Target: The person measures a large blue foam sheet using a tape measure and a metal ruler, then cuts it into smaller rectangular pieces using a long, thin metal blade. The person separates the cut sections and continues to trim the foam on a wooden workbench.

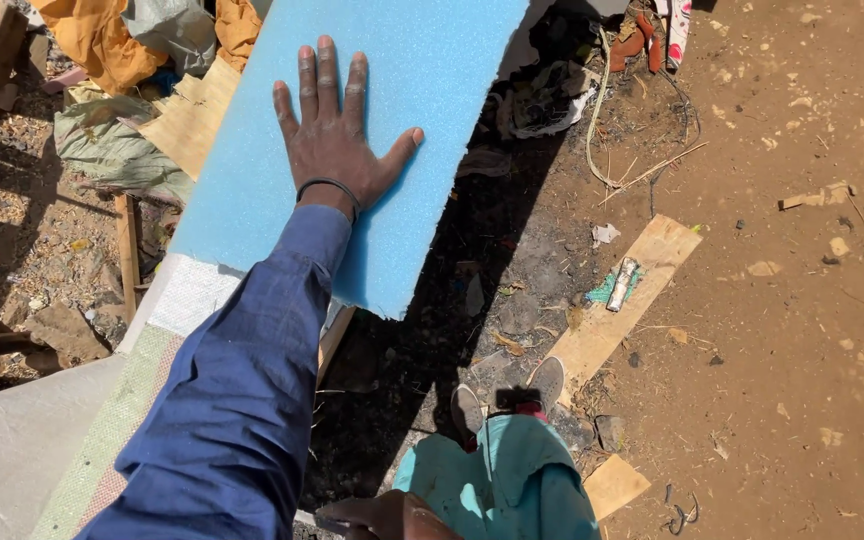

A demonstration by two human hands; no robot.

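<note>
Dirt ground with plank flanks foam sheet under left hand.

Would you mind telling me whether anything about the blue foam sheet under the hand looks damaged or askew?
Yes. The blue foam sheet has a ragged, uneven lower edge, as if torn rather than cleanly cut, and its corner overhangs the surface beneath. The left hand lies flat on it, fingers spread. Scraps, a wooden plank and debris litter the dirt ground around it.
</note>
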